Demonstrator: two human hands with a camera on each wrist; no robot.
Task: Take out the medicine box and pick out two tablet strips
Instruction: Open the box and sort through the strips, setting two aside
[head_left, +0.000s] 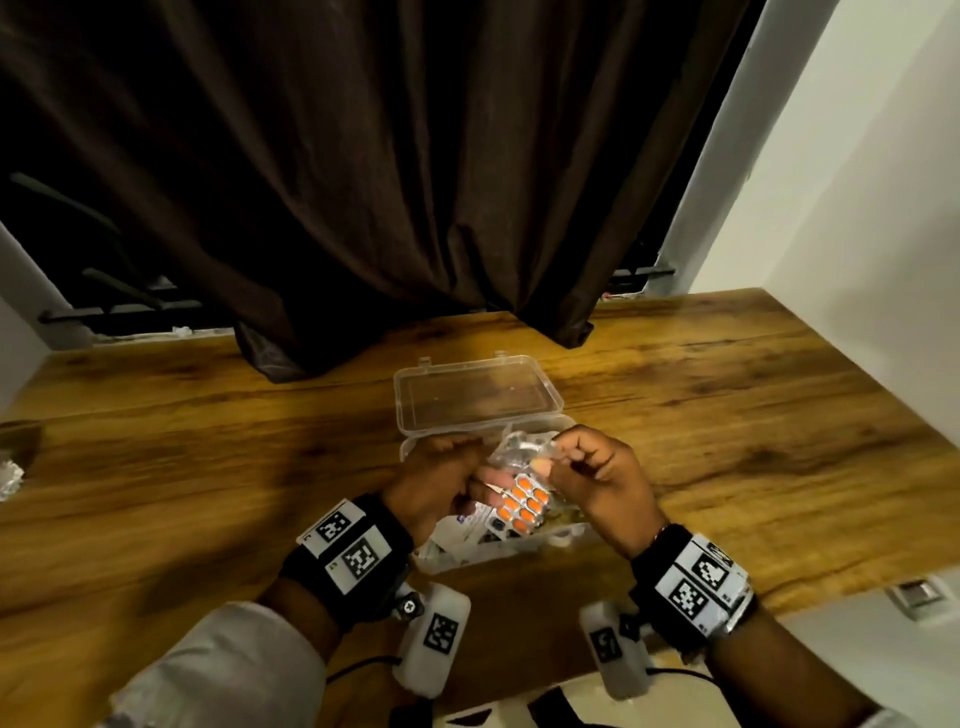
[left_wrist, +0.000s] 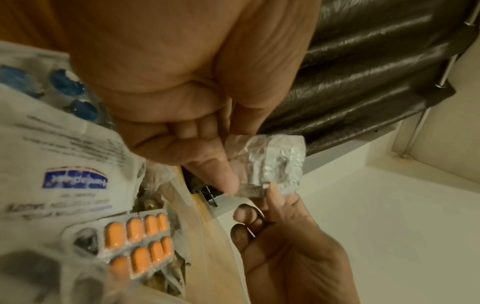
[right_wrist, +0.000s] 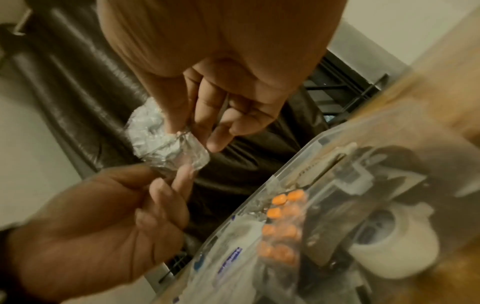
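The clear plastic medicine box stands open on the wooden table, its lid laid back. Just above the box, both hands hold one crumpled silver tablet strip. My left hand pinches one end of the silver strip between thumb and fingers. My right hand pinches the other end of the silver strip with its fingertips. A strip of orange tablets lies loose in the box under the hands, held by neither.
Also in the box are a white packet with a blue label, a strip of blue tablets and a white tape roll. A dark curtain hangs onto the table behind. Crumpled foil lies at the left edge.
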